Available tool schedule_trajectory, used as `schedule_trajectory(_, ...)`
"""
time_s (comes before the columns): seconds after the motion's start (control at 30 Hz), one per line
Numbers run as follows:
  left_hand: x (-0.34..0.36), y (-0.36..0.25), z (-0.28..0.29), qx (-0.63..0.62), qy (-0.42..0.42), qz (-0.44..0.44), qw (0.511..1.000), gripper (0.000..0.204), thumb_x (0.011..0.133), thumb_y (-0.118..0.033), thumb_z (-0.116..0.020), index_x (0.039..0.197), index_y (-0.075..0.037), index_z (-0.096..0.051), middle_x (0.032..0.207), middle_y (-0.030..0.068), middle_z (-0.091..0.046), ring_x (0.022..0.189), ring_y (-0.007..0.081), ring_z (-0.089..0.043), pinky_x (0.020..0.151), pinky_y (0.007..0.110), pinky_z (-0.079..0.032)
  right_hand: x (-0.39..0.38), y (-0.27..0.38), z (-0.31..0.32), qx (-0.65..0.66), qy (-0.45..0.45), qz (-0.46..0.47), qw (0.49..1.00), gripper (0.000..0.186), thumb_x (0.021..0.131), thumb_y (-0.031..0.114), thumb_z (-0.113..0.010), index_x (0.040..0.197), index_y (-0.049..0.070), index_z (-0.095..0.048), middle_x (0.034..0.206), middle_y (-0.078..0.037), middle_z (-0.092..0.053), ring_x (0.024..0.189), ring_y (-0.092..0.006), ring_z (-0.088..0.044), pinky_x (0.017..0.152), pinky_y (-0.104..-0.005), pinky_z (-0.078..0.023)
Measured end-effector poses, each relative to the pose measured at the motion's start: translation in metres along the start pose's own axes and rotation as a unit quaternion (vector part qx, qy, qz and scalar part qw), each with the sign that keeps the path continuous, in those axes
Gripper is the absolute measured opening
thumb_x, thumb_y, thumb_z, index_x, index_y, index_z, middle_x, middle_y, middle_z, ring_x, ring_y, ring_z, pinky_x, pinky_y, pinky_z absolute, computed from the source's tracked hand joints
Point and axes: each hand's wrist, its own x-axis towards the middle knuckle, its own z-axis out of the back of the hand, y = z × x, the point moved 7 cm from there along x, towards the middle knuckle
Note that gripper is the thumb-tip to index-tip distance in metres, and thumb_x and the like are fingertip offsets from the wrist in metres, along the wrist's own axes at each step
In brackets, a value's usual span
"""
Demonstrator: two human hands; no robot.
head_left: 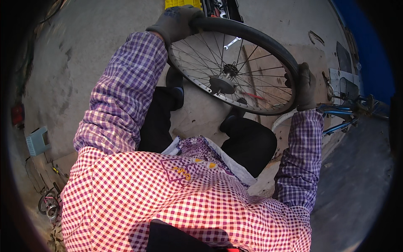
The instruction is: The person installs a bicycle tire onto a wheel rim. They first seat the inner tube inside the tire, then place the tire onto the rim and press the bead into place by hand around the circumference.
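Note:
A bicycle wheel (256, 35) with a black tyre, thin spokes and a dark hub (222, 85) is held up at a tilt before my knees. My left hand (178, 24), in a grey glove, is closed around the tyre at its upper left. On the right side, my gloved right hand (307, 86) grips the tyre too, its fingers curled over the edge. Silver rim shows along the wheel's lower left. Through the spokes I see a wrench (232, 43) on the floor and a thin red tool (254, 96), whose kind I cannot make out.
A yellow case (183, 3) with tools lies beyond the wheel. Blue bicycle parts (339, 112) lie at the right, below a curved metal piece (316, 38). Far left stands a pale blue plastic container (37, 141). A brown flat board (308, 56) covers some floor.

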Motion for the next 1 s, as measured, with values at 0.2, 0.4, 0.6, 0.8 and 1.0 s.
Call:
schedule_trajectory(0.2,0.025,-0.042,-0.026,-0.001,0.053,-0.013,0.999,0.047,0.081,-0.021,-0.088,0.124,-0.013,-0.070,0.111,0.0079,-0.074,0.101,0.0253,-0.073,0.096,0.038,-0.058,-0.014,-0.020,0.041,-0.089,-0.056,0.110,0.988,0.043,0.107,0.044,-0.056,0.108,0.002,-0.067,0.084,-0.009,-0.066,0.078,-0.0148,-0.067,0.067,-0.0316,-0.053)
schedule_trajectory(0.4,0.027,-0.067,-0.035,-0.057,0.051,0.011,0.997,0.048,0.079,-0.023,-0.090,0.122,-0.010,-0.072,0.108,0.0086,-0.076,0.097,0.0249,-0.075,0.093,0.038,-0.060,-0.022,0.025,0.019,-0.323,-0.050,0.321,0.889,0.041,0.089,0.033,-0.083,0.115,0.006,-0.067,0.091,-0.011,-0.070,0.080,-0.0232,-0.072,0.069,-0.0377,-0.057)
schedule_trajectory(0.6,0.028,-0.098,-0.037,-0.056,0.060,-0.012,0.997,0.049,0.079,-0.027,-0.091,0.122,-0.010,-0.072,0.107,0.0071,-0.076,0.097,0.0247,-0.075,0.094,0.038,-0.060,-0.001,0.020,0.031,-0.380,-0.027,0.305,0.873,0.038,0.087,0.028,-0.085,0.113,0.007,-0.068,0.091,-0.010,-0.072,0.077,-0.0219,-0.073,0.068,-0.0361,-0.058)
schedule_trajectory(0.8,0.024,-0.136,-0.019,-0.017,0.050,-0.112,0.992,0.039,0.079,-0.037,-0.085,0.108,-0.013,-0.073,0.098,0.0096,-0.074,0.094,0.0283,-0.074,0.084,0.041,-0.057,-0.014,-0.009,0.053,-0.299,-0.010,0.212,0.930,0.031,0.089,0.021,-0.083,0.113,0.007,-0.070,0.084,-0.008,-0.072,0.071,-0.0158,-0.071,0.062,-0.0314,-0.056)
schedule_trajectory(1.0,0.018,-0.143,-0.004,0.025,0.061,-0.125,0.990,0.032,0.078,-0.038,-0.084,0.096,-0.013,-0.072,0.089,0.0113,-0.072,0.088,0.0320,-0.071,0.076,0.044,-0.055,-0.025,-0.050,0.039,-0.230,-0.006,0.096,0.968,0.037,0.085,0.020,-0.083,0.117,0.006,-0.071,0.082,-0.006,-0.072,0.070,-0.0136,-0.068,0.063,-0.0304,-0.054)
